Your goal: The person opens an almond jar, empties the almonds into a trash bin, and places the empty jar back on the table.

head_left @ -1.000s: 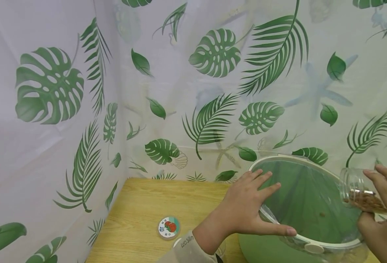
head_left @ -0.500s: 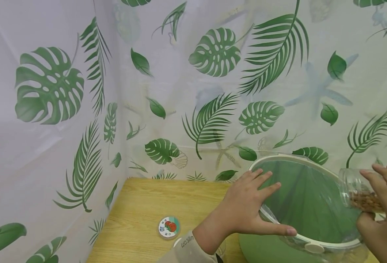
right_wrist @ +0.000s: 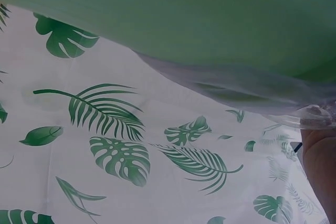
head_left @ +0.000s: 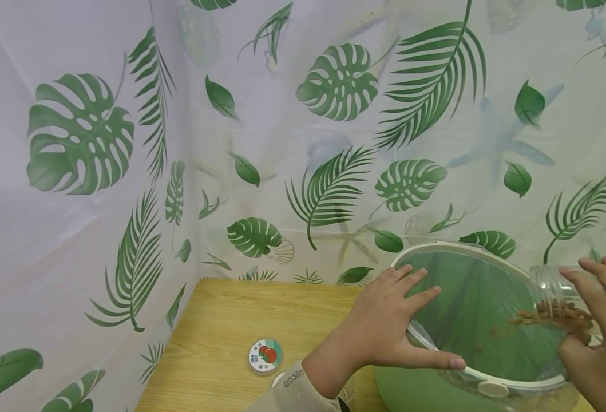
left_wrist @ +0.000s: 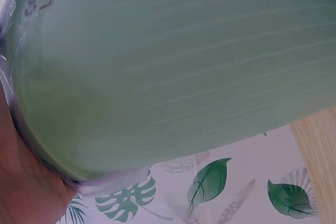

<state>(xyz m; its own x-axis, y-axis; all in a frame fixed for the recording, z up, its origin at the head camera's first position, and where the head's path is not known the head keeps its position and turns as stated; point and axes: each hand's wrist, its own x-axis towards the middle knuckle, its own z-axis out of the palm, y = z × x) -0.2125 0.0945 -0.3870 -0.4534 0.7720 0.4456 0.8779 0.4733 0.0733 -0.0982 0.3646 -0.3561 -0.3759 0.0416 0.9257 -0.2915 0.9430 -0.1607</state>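
Observation:
A green trash bin [head_left: 416, 389] with a cream rim and a clear plastic bag liner stands at the right of the head view. My left hand [head_left: 382, 323] rests on the rim's left side, fingers spread and thumb stretched along the front. At the bin's right side my right hand [head_left: 603, 337] holds a clear jar [head_left: 545, 283], tipped on its side with its mouth towards the bin. Small brown pieces [head_left: 565, 315] lie in the jar, and some spill from its mouth and fall into the bin. The left wrist view shows the bin's ribbed green wall [left_wrist: 184, 66].
A round lid or disc with a tomato picture [head_left: 265, 356] lies on the wooden table [head_left: 220, 320]. Behind and left hang white sheets with green leaves [head_left: 333, 189]. Part of a clear round item [head_left: 351, 392] shows beside my left wrist.
The brown pieces have slid towards the jar's mouth, and several are now dropping into the bin. The jar has shifted slightly left. My left hand has stayed on the rim.

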